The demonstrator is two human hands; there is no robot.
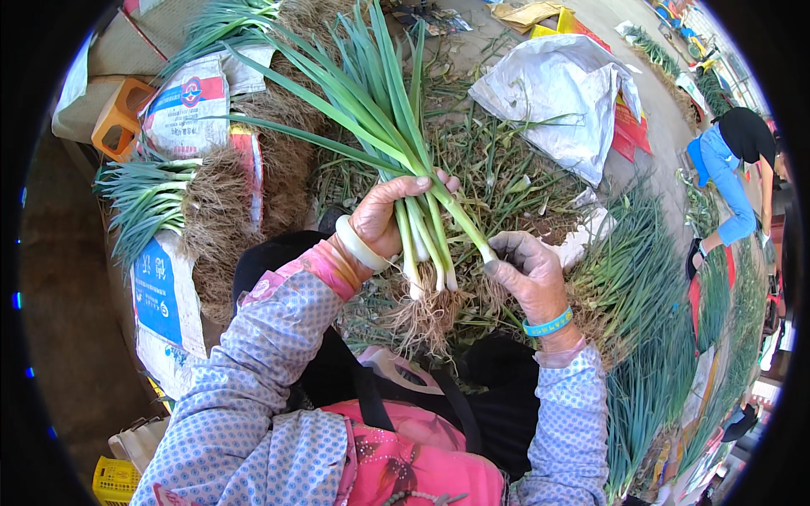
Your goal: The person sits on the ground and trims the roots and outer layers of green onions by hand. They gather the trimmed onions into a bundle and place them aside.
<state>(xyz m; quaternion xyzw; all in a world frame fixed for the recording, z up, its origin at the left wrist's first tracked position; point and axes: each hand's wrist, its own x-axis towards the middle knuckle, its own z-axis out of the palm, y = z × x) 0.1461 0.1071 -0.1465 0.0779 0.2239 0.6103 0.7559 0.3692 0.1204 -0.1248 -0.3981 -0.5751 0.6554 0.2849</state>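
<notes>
My left hand [381,215] is wrapped round a bunch of green onions [384,110] at the top of their white stems. The long green leaves fan up and away from me, and the tangled brown roots [426,316] hang down toward my lap. One thicker green onion stalk [460,218] slants to the right across the others, passing under my left thumb. Thumb and fingers of my right hand [533,277] pinch its pale lower end. Whether roots remain on that end is hidden by the fingers.
Stripped leaves and peelings [506,169] cover the ground ahead. Rooted green onion bundles [215,202] are stacked at left on printed sacks, near an orange crate [121,118]. More green onions [650,320] lie at right. A white sack [553,93] sits ahead; another person [734,173] bends at far right.
</notes>
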